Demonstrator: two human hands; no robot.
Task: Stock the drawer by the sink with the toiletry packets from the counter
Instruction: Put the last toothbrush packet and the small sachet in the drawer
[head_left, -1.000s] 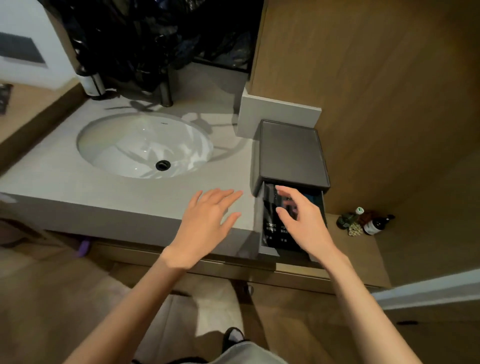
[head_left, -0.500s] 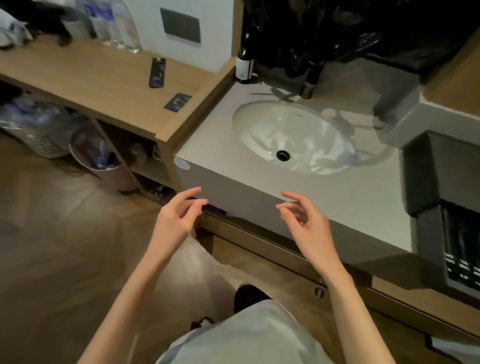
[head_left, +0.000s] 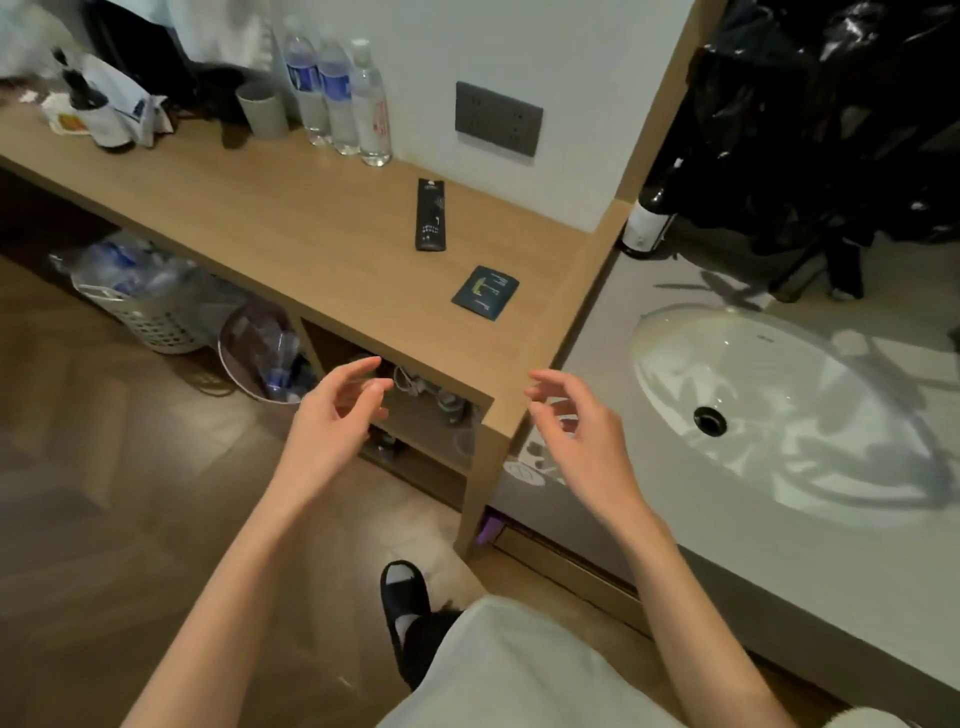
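Note:
Two dark toiletry packets lie on the wooden counter: a long narrow black packet and, nearer the corner, a small square dark blue packet. My left hand hovers in front of the counter's edge, below the packets, fingers apart and empty. My right hand hovers over the counter's corner beside the sink, also empty with curled, spread fingers. The drawer is out of view.
A white basin is set in the grey vanity top at right. Water bottles, a grey cup and clutter stand at the back of the counter. A wine bottle stands by the wall. Bins sit under the counter.
The view has swung left from the open drawer to the wooden counter. Both hands left the drawer area empty and now hover near the counter's corner, below the two packets.

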